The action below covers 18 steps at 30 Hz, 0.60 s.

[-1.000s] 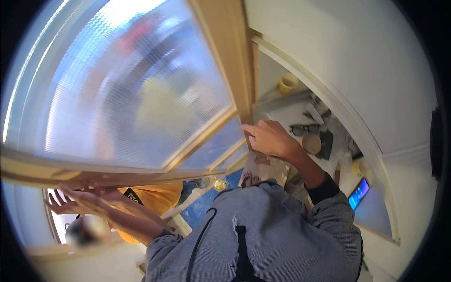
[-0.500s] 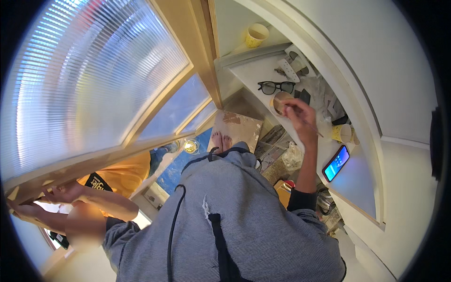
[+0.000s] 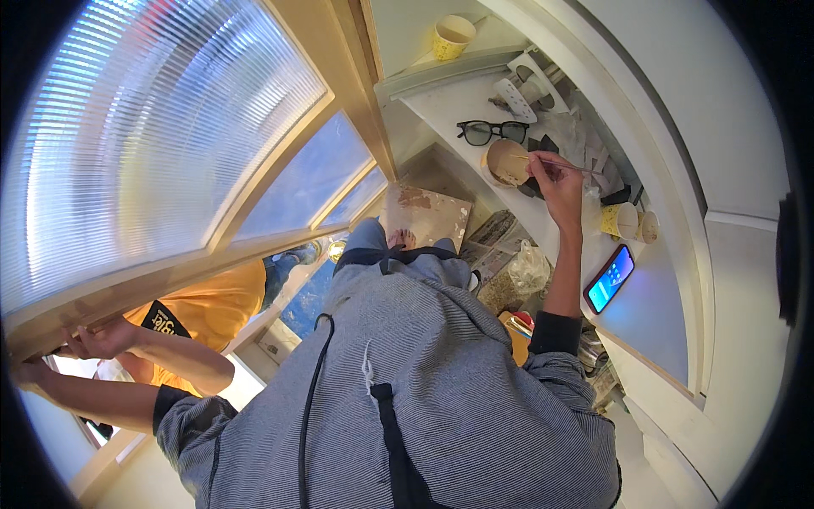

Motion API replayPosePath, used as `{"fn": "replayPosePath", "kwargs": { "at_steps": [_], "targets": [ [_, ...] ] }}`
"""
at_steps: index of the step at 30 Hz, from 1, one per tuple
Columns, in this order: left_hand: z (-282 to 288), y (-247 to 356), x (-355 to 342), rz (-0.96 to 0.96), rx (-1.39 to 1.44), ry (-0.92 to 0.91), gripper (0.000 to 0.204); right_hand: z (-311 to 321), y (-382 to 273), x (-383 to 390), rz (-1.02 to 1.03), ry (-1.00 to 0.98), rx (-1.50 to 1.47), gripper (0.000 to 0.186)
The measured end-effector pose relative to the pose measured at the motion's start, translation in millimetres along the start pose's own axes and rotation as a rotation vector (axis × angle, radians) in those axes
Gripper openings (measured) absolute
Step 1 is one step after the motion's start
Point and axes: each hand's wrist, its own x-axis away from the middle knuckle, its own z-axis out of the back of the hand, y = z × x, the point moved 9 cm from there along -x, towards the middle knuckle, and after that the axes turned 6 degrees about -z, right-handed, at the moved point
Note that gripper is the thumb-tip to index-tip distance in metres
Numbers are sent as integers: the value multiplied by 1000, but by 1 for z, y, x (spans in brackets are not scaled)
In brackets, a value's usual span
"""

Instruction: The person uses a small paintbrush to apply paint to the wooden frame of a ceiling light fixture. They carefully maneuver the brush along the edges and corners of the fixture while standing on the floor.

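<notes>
My right hand pinches a thin brush whose tip reaches over the mouth of a paper cup. Brownish material coats the inside of this cup, which stands on a white ledge. Over at the far left, my left hand is closed at the edge of a wooden door frame with ribbed clear panels; its fingertips are hidden. Close by, another person's hand also touches that frame; the person wears an orange shirt.
Dark glasses lie beyond the cup. Two yellow cups, one of them the near cup, and a lit phone rest on the ledge. Another yellow cup stands further back. Below are a stained board and a plastic bag.
My right hand has shifted slightly up and right, and the brush now lies more level, with more of the cup's inside showing. The other person's hand has moved slightly away from my left forearm.
</notes>
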Motion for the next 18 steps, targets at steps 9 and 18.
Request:
{"fn": "replayPosePath", "kwargs": {
  "at_steps": [9, 18],
  "targets": [
    [4, -20, 14, 36, -62, 22, 86, -6, -3, -4, 53, -16, 207, 23],
    [7, -28, 21, 35, -99, 33, 82, -17, -17, -6, 78, -62, 329, 27]
  ]
}}
